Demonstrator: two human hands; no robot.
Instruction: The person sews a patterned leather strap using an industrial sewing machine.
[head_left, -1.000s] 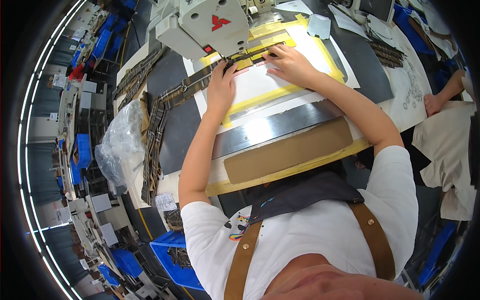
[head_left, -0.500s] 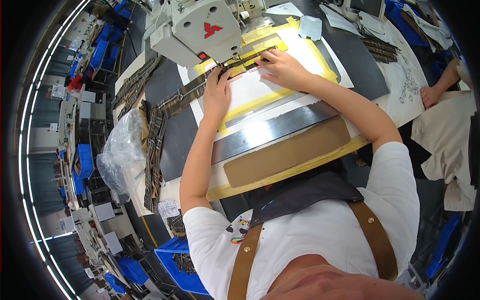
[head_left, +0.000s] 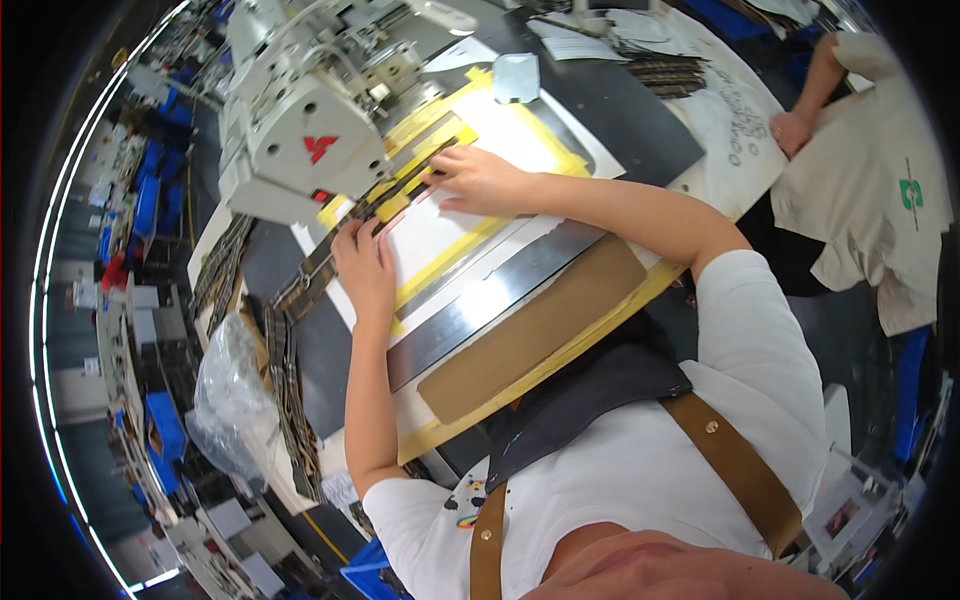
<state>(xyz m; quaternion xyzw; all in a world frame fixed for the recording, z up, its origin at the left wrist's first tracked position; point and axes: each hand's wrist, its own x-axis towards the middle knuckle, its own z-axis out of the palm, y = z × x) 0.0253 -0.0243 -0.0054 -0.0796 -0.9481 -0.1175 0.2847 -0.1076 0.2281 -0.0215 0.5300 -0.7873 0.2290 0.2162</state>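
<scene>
Under the head of a white industrial sewing machine [head_left: 310, 150] lies a long dark plaid fabric strap [head_left: 308, 286]. It runs along the yellow-taped slot of a white sewing template [head_left: 425, 235]. My left hand [head_left: 364, 268] rests its fingertips on the strap just in front of the machine head, fingers spread and the thumb apart. Farther right along the same strap, my right hand [head_left: 485, 183] lays its bent fingers on it, with the thumb apart. The needle and the strap's far end are hard to make out.
A metal strip [head_left: 470, 315] and a brown pad [head_left: 535, 330] line the table's near edge. Plaid straps [head_left: 285, 400] hang beside a clear plastic bag [head_left: 228, 400] on the left. More straps [head_left: 665, 77] and papers lie at the back. Another person's hand [head_left: 790, 132] is at the right.
My view has turned and shifted, so machine and table sit farther left and look more tilted. Both hands stay at the strap, much as before. The other person shows more fully.
</scene>
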